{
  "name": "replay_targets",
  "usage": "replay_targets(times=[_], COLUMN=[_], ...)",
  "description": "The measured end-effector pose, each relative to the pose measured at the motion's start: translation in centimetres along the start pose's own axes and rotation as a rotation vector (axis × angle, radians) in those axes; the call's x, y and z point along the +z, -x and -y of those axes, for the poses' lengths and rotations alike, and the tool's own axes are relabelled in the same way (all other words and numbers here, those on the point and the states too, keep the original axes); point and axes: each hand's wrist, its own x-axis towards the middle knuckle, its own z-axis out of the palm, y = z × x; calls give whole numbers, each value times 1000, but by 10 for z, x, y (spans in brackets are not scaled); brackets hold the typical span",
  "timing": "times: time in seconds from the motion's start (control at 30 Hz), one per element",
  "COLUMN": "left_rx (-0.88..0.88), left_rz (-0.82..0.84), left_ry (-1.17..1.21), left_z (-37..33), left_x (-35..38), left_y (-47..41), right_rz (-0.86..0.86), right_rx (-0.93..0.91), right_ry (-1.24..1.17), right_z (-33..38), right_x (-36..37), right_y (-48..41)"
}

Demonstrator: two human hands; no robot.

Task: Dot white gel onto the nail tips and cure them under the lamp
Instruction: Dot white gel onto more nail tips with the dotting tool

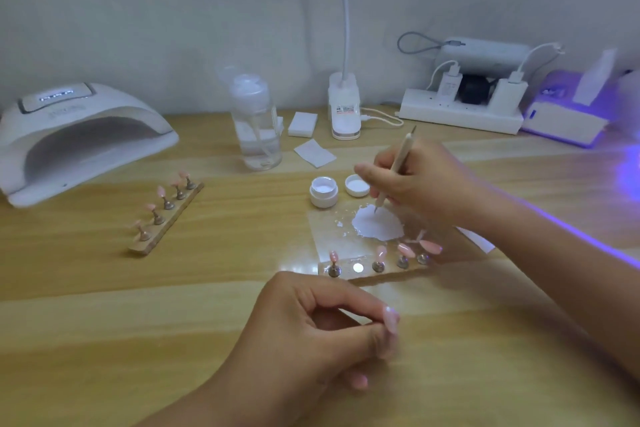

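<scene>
White gel puddle point(379, 225) on clear plastic sheet point(322, 230): right hand point(424, 180) grips slim beige dotting pen point(398, 163), tip loading gel. Left hand point(311, 333) apparently pinches pink nail tip point(391, 321), ready for dotting.

1. Desk point(207, 305): pale wood grain, smooth, slight sheen.
2. Lamp point(79, 135): white plastic, glossy shell.
3. Bottle point(256, 135): clear plastic.
4. Jar point(323, 191): white plastic, glossy.
5. Nail tips point(431, 247): pink, glossy.
6. Stands point(334, 270): grey metal, shiny.
7. White gel point(377, 225): opaque, smooth.
8. Dotting tool point(398, 163): matt beige shaft.
</scene>
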Motion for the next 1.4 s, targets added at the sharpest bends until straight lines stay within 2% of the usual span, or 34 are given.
replay_targets(times=[0.1, 0.23, 0.37, 0.5, 0.63, 0.77, 0.93, 1.03, 1.17, 1.3, 1.4], left_rx=[-7, 1, -6, -9, 0, 9, 9, -1, -4, -17, -24], left_rz=[6, -1, -10, -12, -1, 4, 14, 10, 17, 18, 14], left_ry=[-29, -57, -79, -75, -62, -52, -11, -2, 3, 7, 3], left_z=[2, 4, 6, 8, 9, 8, 6, 4, 3, 3, 3], left_x=[-1, -2, -1, -2, -3, -2, -2, -1, -2, -2, -2], left_y=[-1, -1, -2, -3, -3, -3, -3, -2, -3, -2, -2], right_rz=[48, -22, 19, -35, 16, -31, -88, -4, -73, 15, -88], right_rx=[8, -9, 5, -20, -36, -72, -93, -53, -101, -55, -105], right_ry=[-15, -19, -24, -25, -50, -9, -149, -69, -100, -12, -107], right_z=[-5, -9, -11, -13, -13, -11, -7, -6, -7, -4, 9], right_x=[1, -1, -1, 0, 1, 1, 4, 5, 6, 7, 0], right_y=[-1, 0, -1, 0, 2, 5, 6, 7, 8, 10, 13])
